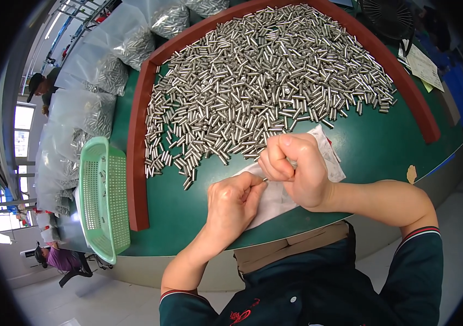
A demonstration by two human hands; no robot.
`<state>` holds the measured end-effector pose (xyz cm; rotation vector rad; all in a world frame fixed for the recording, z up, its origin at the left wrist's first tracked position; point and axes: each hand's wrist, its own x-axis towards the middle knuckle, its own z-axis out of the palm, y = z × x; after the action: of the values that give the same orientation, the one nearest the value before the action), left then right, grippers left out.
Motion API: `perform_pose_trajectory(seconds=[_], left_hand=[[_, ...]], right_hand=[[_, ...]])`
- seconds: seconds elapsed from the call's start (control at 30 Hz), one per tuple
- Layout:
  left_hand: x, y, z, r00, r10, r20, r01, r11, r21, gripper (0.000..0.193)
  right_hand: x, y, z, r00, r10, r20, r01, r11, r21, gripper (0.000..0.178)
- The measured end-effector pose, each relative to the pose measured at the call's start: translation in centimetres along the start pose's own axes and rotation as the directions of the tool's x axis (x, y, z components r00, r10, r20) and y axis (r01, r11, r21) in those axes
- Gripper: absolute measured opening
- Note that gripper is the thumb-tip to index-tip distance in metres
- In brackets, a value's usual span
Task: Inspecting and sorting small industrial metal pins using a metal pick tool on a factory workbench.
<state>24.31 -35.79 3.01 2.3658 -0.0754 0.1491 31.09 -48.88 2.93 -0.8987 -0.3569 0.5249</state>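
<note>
My left hand [232, 202] is closed in a pinch, thumb against the fingers. A small metal piece [265, 180], seemingly one of the pins, shows just at its fingertips. Right beside it, my right hand [297, 169] is curled into a fist; whatever its fingers hold is hidden. Beneath both hands lies a white cloth [275, 204] on the green tabletop [182, 212]. A wide heap of short, shiny metal pins [264, 76] spreads out beyond my hands, its near edge close to my right knuckles.
A dark red wooden frame [139, 146] borders the heap at left, back and right. Left of it stands a light green plastic basket [117, 204]. Several clear bags of metal parts [109, 73] line the far left. Papers [423, 66] and a black fan [386, 19] sit at back right.
</note>
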Motion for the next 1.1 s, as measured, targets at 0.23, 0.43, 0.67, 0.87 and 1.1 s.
perform_pose_trajectory(seconds=[0.23, 0.43, 0.67, 0.87, 1.1], left_hand=[[0.2, 0.7, -0.3, 1.000, 0.003, 0.002, -0.003, 1.000, -0.013, 0.006], [0.0, -0.2, -0.8, 0.995, -0.083, 0.049, 0.089, 0.988, -0.125, 0.010], [2.7, -2.2, -3.8, 0.903, -0.131, 0.409, 0.418, 0.051, -0.907, 0.013], [3.1, -3.1, -3.6, 0.869, -0.251, 0.426, 0.408, -0.123, -0.905, 0.023], [2.5, -2.8, -4.1, 0.947, -0.310, 0.081, 0.277, 0.664, -0.695, 0.017]], right_hand=[[-0.1, 0.0, 1.0, 0.995, -0.098, 0.012, 0.099, 0.981, -0.168, 0.033], [0.0, 0.5, 0.1, 0.995, -0.103, 0.001, 0.103, 0.989, -0.104, 0.031], [0.2, 0.0, -0.5, 0.999, 0.022, 0.029, -0.024, 0.996, 0.087, 0.033], [0.4, 0.0, -0.1, 0.998, 0.064, -0.006, -0.064, 0.996, 0.063, 0.040], [0.6, 0.0, -0.3, 0.997, 0.083, 0.003, -0.083, 0.994, 0.072, 0.040]])
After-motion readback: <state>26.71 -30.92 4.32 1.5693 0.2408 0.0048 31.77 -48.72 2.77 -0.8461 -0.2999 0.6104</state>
